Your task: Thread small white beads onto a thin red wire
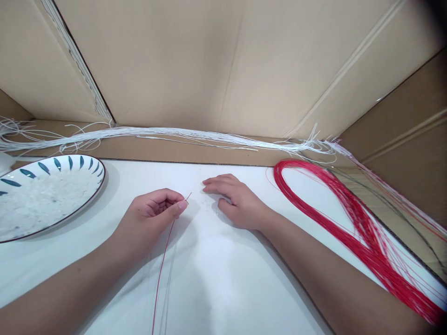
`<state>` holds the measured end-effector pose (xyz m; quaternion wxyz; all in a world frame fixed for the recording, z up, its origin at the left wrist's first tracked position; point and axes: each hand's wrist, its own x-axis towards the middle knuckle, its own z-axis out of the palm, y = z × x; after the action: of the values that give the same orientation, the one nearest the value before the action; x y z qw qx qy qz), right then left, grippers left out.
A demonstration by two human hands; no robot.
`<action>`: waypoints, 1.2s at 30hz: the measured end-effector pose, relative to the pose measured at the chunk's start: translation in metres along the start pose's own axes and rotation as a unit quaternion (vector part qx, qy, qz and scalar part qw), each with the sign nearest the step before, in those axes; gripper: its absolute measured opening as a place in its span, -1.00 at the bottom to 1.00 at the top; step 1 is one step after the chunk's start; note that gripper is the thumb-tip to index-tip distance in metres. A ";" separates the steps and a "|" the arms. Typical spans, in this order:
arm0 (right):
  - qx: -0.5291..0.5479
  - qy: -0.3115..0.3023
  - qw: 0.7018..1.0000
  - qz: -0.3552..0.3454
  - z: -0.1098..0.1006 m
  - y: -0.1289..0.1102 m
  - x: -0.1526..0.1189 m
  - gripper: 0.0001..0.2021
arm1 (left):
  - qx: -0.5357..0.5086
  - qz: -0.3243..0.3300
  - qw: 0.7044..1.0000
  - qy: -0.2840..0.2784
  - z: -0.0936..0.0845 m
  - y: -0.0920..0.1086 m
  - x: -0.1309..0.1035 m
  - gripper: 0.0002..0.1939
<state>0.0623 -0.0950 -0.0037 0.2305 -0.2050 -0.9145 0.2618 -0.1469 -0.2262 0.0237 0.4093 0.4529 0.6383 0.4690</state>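
Observation:
My left hand [153, 211] pinches a thin red cord [164, 260] between thumb and forefinger. A short end of the cord sticks out past the fingertips, and its long part hangs down toward the bottom edge of the view. To the right, my right hand [239, 200] rests low over the white tabletop [223, 288], fingers stretched out and thumb apart, gripping nothing I can see. A few tiny clear bits [217, 210] lie by its thumb, too small to make out.
An oval plate [99, 184] with a blue leaf pattern, at left, holds many small clear pieces. A bundle of red cords [314, 218] loops at right. White cords [181, 134] run along the back, below cardboard walls [174, 60].

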 end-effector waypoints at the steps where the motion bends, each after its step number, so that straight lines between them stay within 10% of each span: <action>1: -0.004 -0.008 1.000 0.001 0.000 -0.001 0.000 -0.53 | 0.000 -0.003 1.000 0.002 0.000 0.000 0.000 -0.84; 36: 0.003 0.045 0.994 -0.097 -0.001 0.000 0.000 -0.59 | 0.010 -0.003 1.000 0.001 -0.002 -0.005 0.001 -0.83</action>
<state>0.0633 -0.0944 -0.0028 0.2966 -0.1262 -0.9180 0.2311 -0.1502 -0.2269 0.0195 0.4059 0.4545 0.6445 0.4619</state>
